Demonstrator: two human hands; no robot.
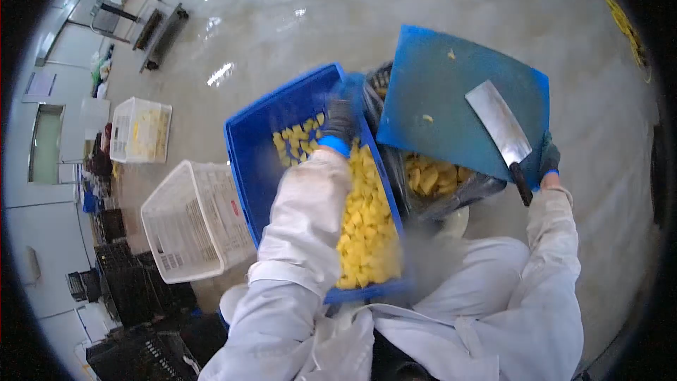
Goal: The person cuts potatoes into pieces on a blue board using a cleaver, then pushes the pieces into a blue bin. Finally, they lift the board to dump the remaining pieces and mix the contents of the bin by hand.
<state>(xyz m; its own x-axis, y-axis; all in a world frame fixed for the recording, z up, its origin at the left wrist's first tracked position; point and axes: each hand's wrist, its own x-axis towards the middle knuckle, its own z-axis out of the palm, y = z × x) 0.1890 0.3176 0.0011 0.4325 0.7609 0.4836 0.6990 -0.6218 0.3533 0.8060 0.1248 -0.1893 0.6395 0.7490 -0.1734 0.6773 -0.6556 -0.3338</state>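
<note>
My right hand (549, 160), in a dark glove, grips the near right corner of a blue cutting board (423, 85). A cleaver (497, 116) with a black handle lies on the board, beside a few small yellow scraps. Reaching over a blue bin (261, 148), my gloved left hand (341, 121) is near its far right rim; its fingers are smeared by motion, against a blurred blue patch. Yellow chunks (367, 226) fill the bin's right side, with more scattered to the left. Under the board, a container lined with a dark plastic bag (486, 189) holds yellow pieces (430, 176).
To the left stand a white plastic crate (190, 226) and a smaller white crate (141, 130) with yellowish contents. Black crates (134, 275) are stacked near the wall. A cart (159, 35) stands far left on the wet floor (296, 0). A yellow hose or rope (620, 17) lies top right.
</note>
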